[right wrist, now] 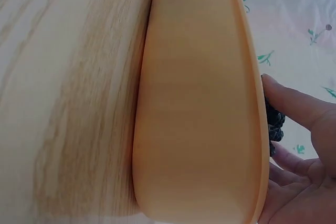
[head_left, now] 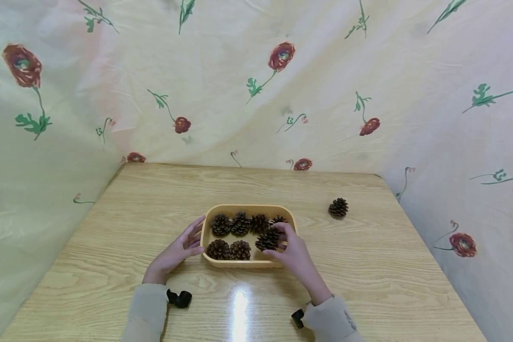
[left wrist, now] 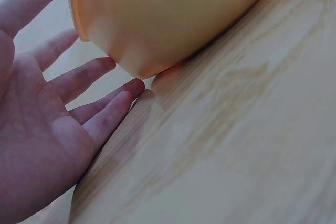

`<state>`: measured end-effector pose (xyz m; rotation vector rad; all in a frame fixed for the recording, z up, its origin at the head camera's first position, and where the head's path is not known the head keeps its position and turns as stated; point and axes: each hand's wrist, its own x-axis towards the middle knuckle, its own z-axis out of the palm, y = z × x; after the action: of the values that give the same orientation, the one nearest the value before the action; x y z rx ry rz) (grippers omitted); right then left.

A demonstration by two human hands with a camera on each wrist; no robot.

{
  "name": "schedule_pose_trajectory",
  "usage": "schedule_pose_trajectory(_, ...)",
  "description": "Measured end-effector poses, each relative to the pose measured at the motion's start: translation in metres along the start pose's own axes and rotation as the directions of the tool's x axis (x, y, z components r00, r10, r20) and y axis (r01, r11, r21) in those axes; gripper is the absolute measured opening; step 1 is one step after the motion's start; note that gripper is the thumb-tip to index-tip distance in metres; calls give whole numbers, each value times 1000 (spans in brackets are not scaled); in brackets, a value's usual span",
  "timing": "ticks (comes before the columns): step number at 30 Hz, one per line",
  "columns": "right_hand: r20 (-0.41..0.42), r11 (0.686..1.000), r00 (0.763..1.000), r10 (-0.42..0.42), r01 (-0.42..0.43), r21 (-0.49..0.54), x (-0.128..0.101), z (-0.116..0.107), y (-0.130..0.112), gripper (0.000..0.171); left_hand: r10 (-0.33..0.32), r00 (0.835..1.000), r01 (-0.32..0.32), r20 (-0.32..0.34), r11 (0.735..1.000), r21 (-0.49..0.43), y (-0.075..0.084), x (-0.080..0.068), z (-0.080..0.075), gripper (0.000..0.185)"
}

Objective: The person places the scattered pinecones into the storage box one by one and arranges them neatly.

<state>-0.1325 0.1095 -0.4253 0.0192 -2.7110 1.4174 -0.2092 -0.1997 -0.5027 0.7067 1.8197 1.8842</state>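
Observation:
A shallow orange-yellow tray (head_left: 250, 264) with rounded corners stands on the wooden table, holding several brown pine cones (head_left: 241, 223). My right hand (head_left: 294, 251) reaches over its right end and grips one pine cone (head_left: 267, 241) between thumb and fingers, inside the front right part. In the right wrist view the tray's wall (right wrist: 199, 98) hides most of that pine cone (right wrist: 274, 124). At the left end my left hand (head_left: 180, 247) has its fingers spread, fingertips right at the tray's side. The left wrist view shows these fingers (left wrist: 84, 77) straight beside the wall.
One more pine cone (head_left: 338, 208) lies on the table to the right, behind the tray. Cloth with a red flower print (head_left: 222, 71) hangs behind the wooden table (head_left: 154, 190) and along its sides. Both wrists carry small black camera mounts (head_left: 179, 299).

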Motion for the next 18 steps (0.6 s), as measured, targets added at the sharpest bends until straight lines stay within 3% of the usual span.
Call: schedule_pose_trajectory(18,80,976,996,-33,49,-210,2,1,-7,66,10,1000,-10,5,1000,-15,-2,1,-1,82)
